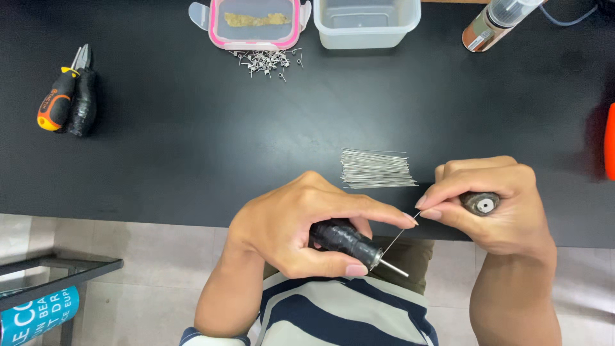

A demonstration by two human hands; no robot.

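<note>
Head view: the left hand (301,227) is clenching a black-handled tool (349,243) over the table edge (160,211), while the right hand (496,202) is pinching a thin wire (398,236) (and gripping a second dark handle (479,202)) near the wire bundle (377,170).

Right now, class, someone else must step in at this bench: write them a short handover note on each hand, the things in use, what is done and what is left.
Left hand: grips a black-wrapped tool with a metal pin at its tip, forefinger stretched to a thin wire.
Right hand: pinches the wire's upper end and palms a second black tool.
The wire runs from the pinch down to the pin.
Done: a heap of small wound coils lies by the pink-rimmed box.
Left: a bundle of straight wires waits on the black table.
</note>
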